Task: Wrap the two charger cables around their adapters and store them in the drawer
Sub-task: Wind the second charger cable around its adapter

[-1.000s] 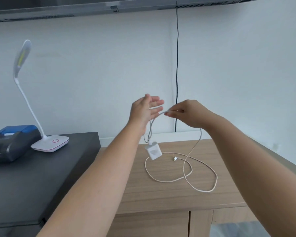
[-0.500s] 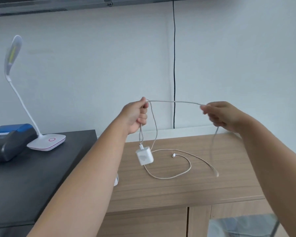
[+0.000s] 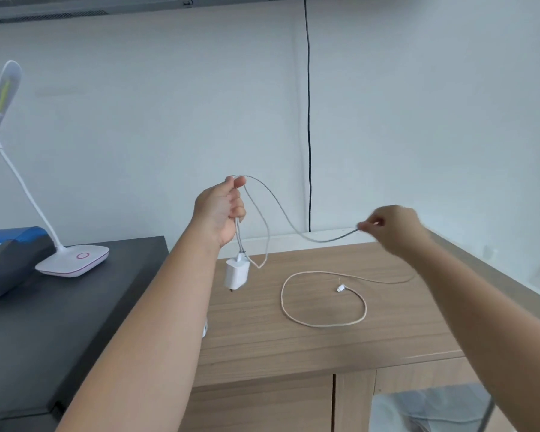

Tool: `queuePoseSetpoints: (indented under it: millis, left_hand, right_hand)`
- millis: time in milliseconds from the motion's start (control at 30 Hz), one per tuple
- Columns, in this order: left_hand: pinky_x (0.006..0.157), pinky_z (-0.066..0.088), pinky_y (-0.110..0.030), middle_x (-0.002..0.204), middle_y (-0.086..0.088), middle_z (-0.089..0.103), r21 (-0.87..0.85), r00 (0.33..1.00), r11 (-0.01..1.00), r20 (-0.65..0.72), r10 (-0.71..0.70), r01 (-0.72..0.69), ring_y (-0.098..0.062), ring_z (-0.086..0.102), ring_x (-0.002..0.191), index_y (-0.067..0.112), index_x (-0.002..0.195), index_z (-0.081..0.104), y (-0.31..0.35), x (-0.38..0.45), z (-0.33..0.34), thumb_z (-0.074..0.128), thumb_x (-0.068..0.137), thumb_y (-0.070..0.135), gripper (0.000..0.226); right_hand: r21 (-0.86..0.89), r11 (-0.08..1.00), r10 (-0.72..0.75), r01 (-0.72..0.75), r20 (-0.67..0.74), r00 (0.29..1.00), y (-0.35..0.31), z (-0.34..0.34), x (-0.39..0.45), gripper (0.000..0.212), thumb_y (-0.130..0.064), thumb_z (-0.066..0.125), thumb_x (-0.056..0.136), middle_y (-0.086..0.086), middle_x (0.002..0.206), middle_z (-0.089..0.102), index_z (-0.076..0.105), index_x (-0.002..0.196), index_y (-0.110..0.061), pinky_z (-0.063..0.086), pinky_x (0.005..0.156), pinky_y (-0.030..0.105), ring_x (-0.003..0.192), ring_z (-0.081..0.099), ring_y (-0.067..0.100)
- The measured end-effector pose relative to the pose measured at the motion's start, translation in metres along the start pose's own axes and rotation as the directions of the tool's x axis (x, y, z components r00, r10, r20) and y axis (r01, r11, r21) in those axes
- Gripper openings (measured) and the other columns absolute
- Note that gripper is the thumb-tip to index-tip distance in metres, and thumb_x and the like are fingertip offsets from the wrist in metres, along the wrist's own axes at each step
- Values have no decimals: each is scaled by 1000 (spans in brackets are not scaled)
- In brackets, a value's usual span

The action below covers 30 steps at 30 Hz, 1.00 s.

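Observation:
My left hand [image 3: 220, 210] is raised above the wooden cabinet top [image 3: 325, 344] and is shut on loops of a white charger cable [image 3: 281, 210]. The white adapter [image 3: 237, 273] dangles from that cable just below the hand, tilted. My right hand [image 3: 393, 227] pinches the same cable farther along, out to the right, and the stretch between the hands sags. The rest of the cable lies on the cabinet top in a loose ring [image 3: 296, 319], its plug end [image 3: 340, 288] inside the ring. A small white object [image 3: 204, 330] peeks out beside my left forearm, mostly hidden.
A black table [image 3: 60, 322] at the left carries a white gooseneck lamp [image 3: 72, 260] and a blue and grey device [image 3: 10, 257]. A black wire [image 3: 308, 120] runs down the wall behind. Cabinet doors [image 3: 262, 410] show below the top.
My hands first pulled apart with the cable taut between them. Now my right hand has dropped lower and the cable between the hands has gone slack; the adapter has risen slightly.

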State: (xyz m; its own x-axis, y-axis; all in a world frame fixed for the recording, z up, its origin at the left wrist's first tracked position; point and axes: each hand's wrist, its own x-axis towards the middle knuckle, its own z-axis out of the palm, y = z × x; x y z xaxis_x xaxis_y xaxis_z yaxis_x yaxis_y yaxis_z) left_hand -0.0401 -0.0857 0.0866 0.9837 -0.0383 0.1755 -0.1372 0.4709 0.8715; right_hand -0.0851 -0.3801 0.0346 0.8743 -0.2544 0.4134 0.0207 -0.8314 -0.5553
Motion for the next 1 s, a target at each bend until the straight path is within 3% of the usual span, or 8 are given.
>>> queuePoseSetpoints:
  millis: [133, 200, 333, 433, 533, 667, 867, 1000]
  left_hand:
    - [40, 35, -15, 64, -3, 55, 116, 998, 992, -37, 50, -45, -6, 47, 39, 10, 79, 51, -14, -9, 25, 34, 105, 17, 32]
    - [57, 53, -25, 77, -10, 69, 127, 1000, 992, 4, 26, -26, -16, 69, 61, 11, 83, 49, -21, -13, 31, 28, 106, 20, 33]
    - [70, 56, -36, 92, -13, 72, 220, 999, 976, 40, -4, -5, -29, 71, 86, 10, 87, 48, -33, -22, 37, 25, 107, 23, 33]
    - [69, 58, -40, 87, -11, 71, 355, 999, 935, 35, -3, -10, -25, 71, 69, 8, 91, 50, -41, -28, 41, 28, 106, 24, 31]
    - [50, 51, -25, 72, -7, 67, 526, 998, 850, 51, -40, 7, -17, 64, 49, 8, 95, 52, -44, -30, 42, 26, 105, 26, 33]
    - [37, 14, -18, 50, 6, 32, 547, 989, 832, 39, -143, 99, -6, 21, 36, 13, 80, 49, -39, -25, 28, 33, 104, 23, 30]
    - [34, 14, -14, 53, 7, 25, 477, 976, 861, 31, -217, 177, -4, 19, 38, 7, 81, 60, -24, -17, -2, 43, 103, 23, 32]
    - [29, 14, -13, 48, 8, 26, 240, 953, 923, -26, -303, 301, -2, 21, 32, 12, 73, 50, -9, -5, -29, 46, 102, 26, 32]
  right_hand:
    - [-113, 959, -217, 260, 299, 929, -59, 22, -18, 33, -39, 62, 87, -3, 65, 52, 47, 65, -19, 37, 58, 30, 67, 48, 18]
    - [-37, 942, -298, 335, 371, 880, -78, 19, -23, 36, -40, 61, 89, -5, 62, 48, 46, 61, -20, 34, 55, 27, 61, 45, 13]
    - [133, 925, -378, 355, 384, 842, -102, 6, -21, 35, -41, 64, 87, -10, 50, 45, 59, 64, -15, 33, 49, 19, 48, 39, 6]
    - [187, 913, -404, 362, 305, 862, -109, 6, -12, 30, -36, 66, 87, -8, 54, 48, 66, 71, -11, 35, 52, 21, 49, 40, 7]
    - [299, 909, -359, 290, 210, 909, -108, 5, -4, 35, -43, 72, 81, -10, 45, 39, 61, 64, -14, 28, 42, 16, 41, 33, 5]
    - [456, 878, -268, 143, 221, 938, -89, 4, 3, 38, -44, 76, 77, -6, 52, 33, 60, 69, -11, 22, 41, 19, 43, 26, 11]
    - [549, 829, -117, -102, 350, 930, -19, -8, 12, 31, -31, 69, 85, -1, 61, 34, 68, 89, -1, 21, 45, 23, 51, 25, 14]
    - [585, 794, 14, -163, 251, 968, 28, -20, 16, 26, -24, 68, 86, -1, 63, 34, 68, 96, 0, 24, 41, 18, 54, 28, 14]
